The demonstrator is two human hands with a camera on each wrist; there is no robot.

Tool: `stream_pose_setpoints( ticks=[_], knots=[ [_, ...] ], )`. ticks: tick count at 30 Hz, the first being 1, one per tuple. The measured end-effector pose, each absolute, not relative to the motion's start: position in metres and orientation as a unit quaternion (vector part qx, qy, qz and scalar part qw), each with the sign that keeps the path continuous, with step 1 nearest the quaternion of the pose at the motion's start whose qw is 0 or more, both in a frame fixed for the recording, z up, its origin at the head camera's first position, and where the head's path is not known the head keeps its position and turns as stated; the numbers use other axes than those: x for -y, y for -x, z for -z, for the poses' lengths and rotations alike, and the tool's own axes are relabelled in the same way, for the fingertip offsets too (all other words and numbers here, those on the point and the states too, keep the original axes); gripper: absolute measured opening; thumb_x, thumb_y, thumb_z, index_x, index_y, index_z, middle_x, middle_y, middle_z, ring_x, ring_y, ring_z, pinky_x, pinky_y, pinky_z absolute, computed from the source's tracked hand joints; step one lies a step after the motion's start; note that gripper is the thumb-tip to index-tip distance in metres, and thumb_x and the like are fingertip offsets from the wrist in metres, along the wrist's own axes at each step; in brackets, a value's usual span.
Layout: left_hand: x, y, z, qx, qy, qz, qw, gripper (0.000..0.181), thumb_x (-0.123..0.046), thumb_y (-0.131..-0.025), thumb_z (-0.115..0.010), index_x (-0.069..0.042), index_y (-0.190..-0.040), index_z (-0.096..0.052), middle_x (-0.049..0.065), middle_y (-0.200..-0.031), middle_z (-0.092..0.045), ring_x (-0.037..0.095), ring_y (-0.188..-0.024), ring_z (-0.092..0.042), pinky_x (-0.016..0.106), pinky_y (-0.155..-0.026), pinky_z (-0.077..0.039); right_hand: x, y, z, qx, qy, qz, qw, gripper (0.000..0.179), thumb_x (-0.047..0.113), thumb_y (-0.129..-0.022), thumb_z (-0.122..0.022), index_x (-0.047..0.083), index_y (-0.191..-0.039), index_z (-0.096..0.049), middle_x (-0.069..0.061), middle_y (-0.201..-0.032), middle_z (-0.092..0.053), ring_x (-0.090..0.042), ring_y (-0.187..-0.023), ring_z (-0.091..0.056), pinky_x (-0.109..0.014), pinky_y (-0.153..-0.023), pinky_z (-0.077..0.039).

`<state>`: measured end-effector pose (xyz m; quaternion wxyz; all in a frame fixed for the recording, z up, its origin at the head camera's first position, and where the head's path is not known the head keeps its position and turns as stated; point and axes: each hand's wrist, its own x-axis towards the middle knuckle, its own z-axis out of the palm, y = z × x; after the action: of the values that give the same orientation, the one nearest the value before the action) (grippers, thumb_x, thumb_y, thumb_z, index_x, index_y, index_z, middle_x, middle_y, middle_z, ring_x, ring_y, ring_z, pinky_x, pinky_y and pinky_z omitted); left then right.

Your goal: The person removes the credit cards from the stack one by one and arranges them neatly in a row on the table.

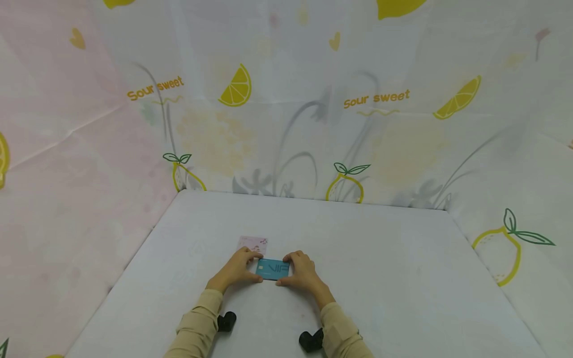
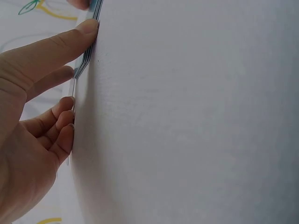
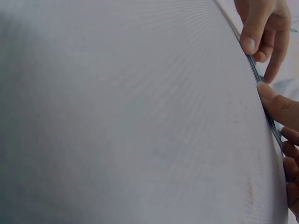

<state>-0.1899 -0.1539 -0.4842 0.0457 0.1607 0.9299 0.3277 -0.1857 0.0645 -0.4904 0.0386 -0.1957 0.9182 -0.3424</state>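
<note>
A small stack of blue cards point(image 1: 273, 269) lies on the white table in the head view, "VIP" printed on the top one. From the side, the left wrist view shows several thin layers in the stack point(image 2: 88, 55). My left hand point(image 1: 235, 270) pinches its left end between thumb and forefinger, the other fingers curled by the tabletop. At the right end, my right hand point(image 1: 304, 272) pinches it the same way. Both hands point(image 3: 286, 109) appear along the stack's edge point(image 3: 272, 125) in the right wrist view.
Just behind the left hand lies a pale pink printed card point(image 1: 253, 242), partly covered by the fingers. Fabric walls with lemon prints point(image 1: 349, 189) stand behind and beside the white table point(image 1: 380, 258). Black wrist mounts point(image 1: 227, 322) stick out from both sleeves.
</note>
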Motion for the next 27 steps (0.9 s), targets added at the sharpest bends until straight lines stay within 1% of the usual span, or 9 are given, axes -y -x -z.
stream_pose_setpoints(
  ticks=[4, 8, 11, 14, 17, 21, 27],
  knots=[
    [0.152, 0.189, 0.483, -0.933, -0.151, -0.324, 0.053, 0.056, -0.019, -0.062, -0.088, -0.006, -0.113, -0.066, 0.005, -0.092, -0.049, 0.018, -0.084, -0.046, 0.037, -0.077, -0.043, -0.064, 0.186, 0.491, -0.921, 0.197, 0.335, 0.04, 0.054, 0.028, -0.067, -0.085, 0.003, -0.106, -0.059, -0.016, -0.112, -0.054, -0.034, -0.105, -0.049, -0.056, -0.089, -0.037],
    [0.151, 0.189, 0.483, -0.933, -0.147, -0.325, 0.051, 0.053, -0.018, -0.061, -0.088, -0.008, -0.108, -0.066, 0.006, -0.093, -0.05, 0.02, -0.086, -0.05, 0.042, -0.081, -0.045, -0.064, 0.187, 0.49, -0.919, 0.194, 0.339, 0.044, 0.054, 0.027, -0.066, -0.085, 0.003, -0.106, -0.058, -0.015, -0.111, -0.054, -0.034, -0.105, -0.049, -0.056, -0.089, -0.036],
    [0.15, 0.19, 0.483, -0.932, -0.152, -0.327, 0.046, 0.051, -0.017, -0.06, -0.088, -0.01, -0.105, -0.064, 0.006, -0.093, -0.052, 0.022, -0.088, -0.052, 0.045, -0.082, -0.045, -0.064, 0.187, 0.49, -0.918, 0.194, 0.344, 0.04, 0.055, 0.027, -0.065, -0.086, 0.004, -0.105, -0.056, -0.013, -0.108, -0.054, -0.032, -0.102, -0.049, -0.054, -0.087, -0.037],
    [0.151, 0.19, 0.484, -0.929, -0.159, -0.332, 0.041, 0.051, -0.016, -0.06, -0.088, -0.01, -0.103, -0.062, 0.007, -0.093, -0.053, 0.022, -0.087, -0.052, 0.045, -0.08, -0.046, -0.064, 0.187, 0.491, -0.914, 0.195, 0.354, 0.035, 0.056, 0.026, -0.064, -0.087, 0.004, -0.105, -0.055, -0.011, -0.105, -0.055, -0.03, -0.099, -0.05, -0.052, -0.085, -0.037],
    [0.153, 0.19, 0.486, -0.926, -0.167, -0.337, 0.031, 0.051, -0.015, -0.06, -0.088, -0.01, -0.102, -0.061, 0.007, -0.092, -0.053, 0.022, -0.086, -0.051, 0.044, -0.078, -0.046, -0.064, 0.186, 0.492, -0.911, 0.193, 0.362, 0.03, 0.059, 0.026, -0.064, -0.086, 0.003, -0.108, -0.054, -0.011, -0.105, -0.055, -0.029, -0.099, -0.05, -0.051, -0.085, -0.037],
    [0.153, 0.191, 0.487, -0.924, -0.172, -0.341, 0.024, 0.052, -0.015, -0.06, -0.089, -0.011, -0.103, -0.06, 0.006, -0.092, -0.053, 0.021, -0.085, -0.051, 0.043, -0.077, -0.046, -0.066, 0.186, 0.495, -0.909, 0.198, 0.365, 0.023, 0.063, 0.027, -0.066, -0.085, 0.0, -0.114, -0.054, -0.013, -0.108, -0.055, -0.031, -0.101, -0.05, -0.051, -0.087, -0.037],
    [0.153, 0.191, 0.488, -0.923, -0.173, -0.343, 0.022, 0.052, -0.016, -0.06, -0.089, -0.013, -0.103, -0.059, 0.006, -0.091, -0.054, 0.02, -0.084, -0.051, 0.042, -0.075, -0.046, -0.069, 0.184, 0.5, -0.9, 0.206, 0.385, 0.02, 0.061, 0.028, -0.068, -0.084, 0.0, -0.116, -0.058, -0.015, -0.113, -0.054, -0.031, -0.104, -0.05, -0.052, -0.089, -0.035]
  ],
)
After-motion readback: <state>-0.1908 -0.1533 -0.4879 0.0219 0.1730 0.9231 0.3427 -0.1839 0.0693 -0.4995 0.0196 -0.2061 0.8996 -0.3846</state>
